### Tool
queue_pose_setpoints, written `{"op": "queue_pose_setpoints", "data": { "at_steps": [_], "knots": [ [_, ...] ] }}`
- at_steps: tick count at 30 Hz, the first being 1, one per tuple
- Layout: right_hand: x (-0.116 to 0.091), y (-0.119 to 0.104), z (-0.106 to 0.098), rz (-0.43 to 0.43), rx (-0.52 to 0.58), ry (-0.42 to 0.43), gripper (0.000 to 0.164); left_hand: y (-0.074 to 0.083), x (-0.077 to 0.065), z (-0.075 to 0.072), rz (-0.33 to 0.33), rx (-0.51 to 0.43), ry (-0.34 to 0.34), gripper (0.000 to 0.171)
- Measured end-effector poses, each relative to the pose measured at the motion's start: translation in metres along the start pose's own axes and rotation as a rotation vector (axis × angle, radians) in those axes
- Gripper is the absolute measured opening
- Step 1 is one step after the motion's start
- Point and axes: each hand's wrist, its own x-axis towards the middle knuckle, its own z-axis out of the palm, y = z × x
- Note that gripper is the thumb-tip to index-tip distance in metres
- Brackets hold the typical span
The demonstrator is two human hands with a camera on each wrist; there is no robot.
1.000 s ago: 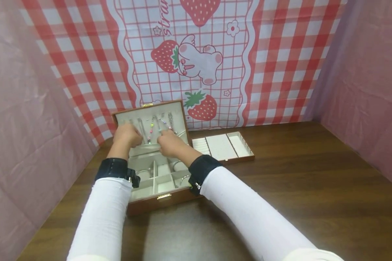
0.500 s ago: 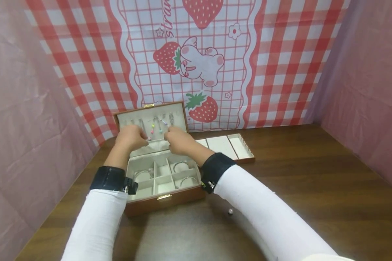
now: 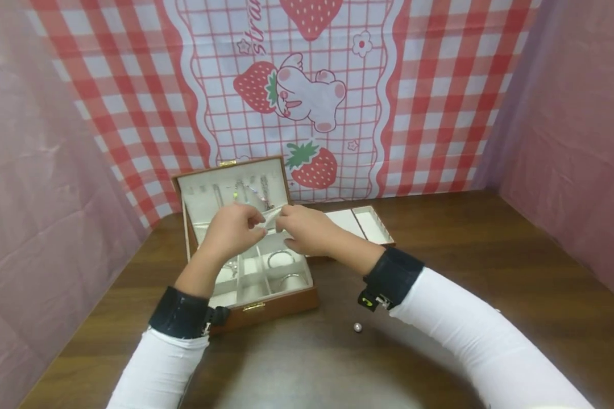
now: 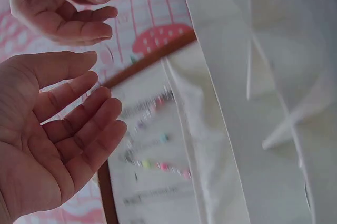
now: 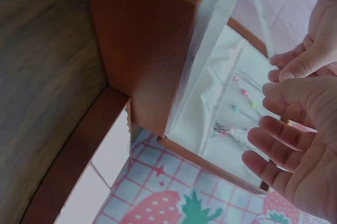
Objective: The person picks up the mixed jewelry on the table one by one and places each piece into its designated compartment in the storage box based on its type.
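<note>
A brown jewelry box (image 3: 286,302) stands with its lid (image 3: 184,196) raised. Necklaces hang inside the lid, among them a beaded necklace (image 4: 163,166) with coloured beads, above a gathered cloth pocket (image 4: 202,129). My left hand (image 3: 232,230) and right hand (image 3: 309,227) hover over the box, fingertips facing each other. In both wrist views the fingers are loosely bent with nothing between them. Below them, bangles sit in the cream compartments, such as one bangle (image 3: 280,259) at the back right and another bangle (image 3: 293,278) in front of it. My left hand hides part of the compartments.
A shallow cream-lined tray (image 3: 373,224) with dividers lies right of the box, partly behind my right hand. A small pearl-like ball (image 3: 357,328) rests on the wooden table (image 3: 460,267) in front. A strawberry-print cloth (image 3: 440,102) hangs behind.
Both hands have come away from the lid's necklaces toward me and to the right, drawing closer together. Their fingers have loosened. The pearl-like ball has come into view from behind the right arm.
</note>
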Motion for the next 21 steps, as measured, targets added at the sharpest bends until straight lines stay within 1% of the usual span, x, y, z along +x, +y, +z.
{"op": "queue_pose_setpoints", "data": {
  "at_steps": [3, 6, 11, 13, 15, 18, 21],
  "knots": [
    [-0.020, 0.003, -0.003, -0.024, 0.021, 0.046, 0.022, 0.014, -0.006, 0.006, 0.048, -0.016, 0.001, 0.022],
    [-0.041, 0.012, -0.001, -0.031, 0.059, 0.109, 0.022, 0.029, -0.013, 0.012, 0.093, -0.032, -0.008, 0.022],
    [-0.078, 0.031, 0.002, -0.014, 0.125, 0.185, 0.021, 0.049, -0.020, 0.024, 0.165, -0.057, 0.026, 0.021],
    [-0.091, 0.037, 0.003, 0.002, 0.153, 0.192, 0.020, 0.055, -0.022, 0.028, 0.194, -0.067, 0.040, 0.022],
    [-0.103, 0.043, 0.003, 0.016, 0.175, 0.187, 0.020, 0.061, -0.025, 0.031, 0.224, -0.072, 0.040, 0.025],
    [-0.117, 0.049, 0.003, 0.043, 0.203, 0.168, 0.021, 0.071, -0.029, 0.036, 0.267, -0.077, 0.028, 0.027],
    [-0.129, 0.053, 0.002, 0.049, 0.227, 0.156, 0.021, 0.080, -0.033, 0.039, 0.310, -0.081, 0.017, 0.028]
  ]
}}
